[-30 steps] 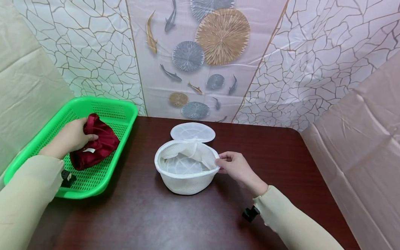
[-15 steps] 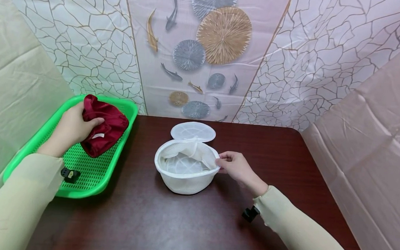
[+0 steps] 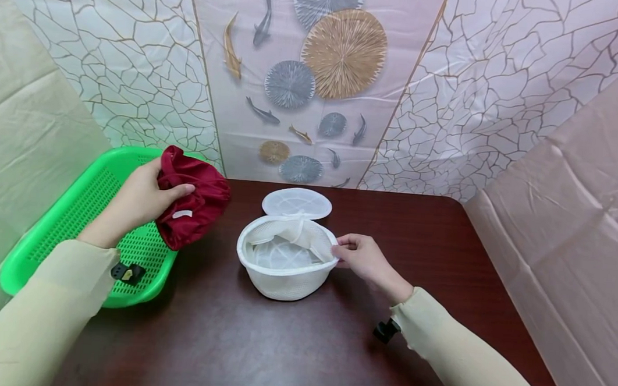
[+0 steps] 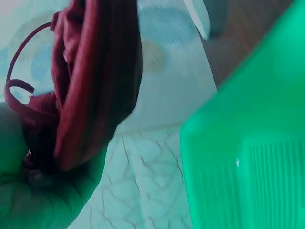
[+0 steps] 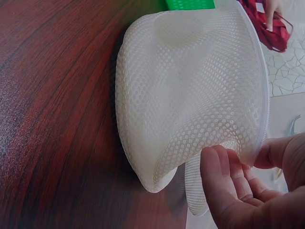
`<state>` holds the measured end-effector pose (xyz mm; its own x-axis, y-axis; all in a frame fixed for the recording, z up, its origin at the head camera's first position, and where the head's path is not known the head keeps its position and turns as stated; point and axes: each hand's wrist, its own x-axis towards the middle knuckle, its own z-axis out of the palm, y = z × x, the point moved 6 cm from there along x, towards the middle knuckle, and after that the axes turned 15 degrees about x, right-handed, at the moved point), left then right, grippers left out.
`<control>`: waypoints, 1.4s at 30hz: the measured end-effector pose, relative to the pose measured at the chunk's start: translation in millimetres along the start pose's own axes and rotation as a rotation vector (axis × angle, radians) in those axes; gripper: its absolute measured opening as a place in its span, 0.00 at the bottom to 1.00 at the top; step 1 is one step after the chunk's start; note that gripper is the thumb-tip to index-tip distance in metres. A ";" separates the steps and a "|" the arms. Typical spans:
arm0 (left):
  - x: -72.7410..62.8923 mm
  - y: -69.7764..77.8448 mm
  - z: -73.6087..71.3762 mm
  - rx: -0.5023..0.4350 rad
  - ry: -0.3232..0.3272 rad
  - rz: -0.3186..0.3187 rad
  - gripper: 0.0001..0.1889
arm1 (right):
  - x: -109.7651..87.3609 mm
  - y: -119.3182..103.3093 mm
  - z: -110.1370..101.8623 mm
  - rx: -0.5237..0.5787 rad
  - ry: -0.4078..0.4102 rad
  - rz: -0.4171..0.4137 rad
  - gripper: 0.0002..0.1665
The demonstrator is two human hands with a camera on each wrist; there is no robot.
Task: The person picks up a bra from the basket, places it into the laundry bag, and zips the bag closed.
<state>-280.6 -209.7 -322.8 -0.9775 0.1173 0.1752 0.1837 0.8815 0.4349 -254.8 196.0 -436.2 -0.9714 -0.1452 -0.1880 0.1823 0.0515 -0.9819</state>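
My left hand (image 3: 143, 199) grips a dark red satin garment (image 3: 204, 196) by its left side, thumb across the front. It has a small white label, and thin looped straps show in the left wrist view. The garment (image 4: 97, 90) hangs over the right rim of the green basket (image 3: 152, 290). At the table's middle stands a white mesh laundry bag (image 3: 285, 286), its round lid (image 3: 298, 203) flipped back behind it. Thumb and fingers of my right hand (image 3: 365, 259) pinch the bag's right rim. The right wrist view shows the mesh bag (image 5: 190, 90) bulging and slightly dented near the fingers.
The slotted green basket stands at the left of the dark wood table (image 3: 300, 356). Cloth-like patterned walls (image 3: 438, 135) enclose the table at the back and both sides. Small black devices (image 3: 387, 330) sit at both wrists.
The left hand has lifted the red garment from the basket and carried it to the right, past the basket's edge. The right hand and mesh bag have stayed in place.
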 end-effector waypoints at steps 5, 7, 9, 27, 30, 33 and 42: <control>3.1 24.5 15.7 -0.060 -0.017 0.030 0.26 | -1.9 -1.8 0.8 -0.017 0.000 -0.007 0.13; 5.1 34.6 22.4 -0.082 -0.025 0.045 0.24 | -2.0 -2.0 0.6 -0.027 -0.002 -0.012 0.13; 6.7 44.0 28.6 -0.101 -0.031 0.058 0.24 | -1.9 -1.7 0.3 -0.033 -0.002 -0.016 0.12; 11.1 105.0 76.5 -0.258 0.017 0.168 0.22 | -1.1 0.0 -1.4 -0.059 -0.014 -0.045 0.12; 11.3 108.7 84.9 -0.276 0.001 0.162 0.22 | -1.7 -1.1 -1.2 -0.069 -0.010 -0.040 0.12; 12.1 111.9 90.8 -0.276 0.005 0.163 0.22 | -2.2 -2.0 -1.4 -0.075 -0.005 -0.037 0.11; 11.1 121.3 105.0 -0.253 -0.024 0.164 0.21 | -3.4 -3.2 -1.5 -0.084 -0.014 -0.022 0.13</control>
<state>-280.1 -53.5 -360.8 -0.9343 0.2625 0.2413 0.3563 0.7082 0.6095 -252.3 197.8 -432.3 -0.9728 -0.1605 -0.1668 0.1465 0.1311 -0.9805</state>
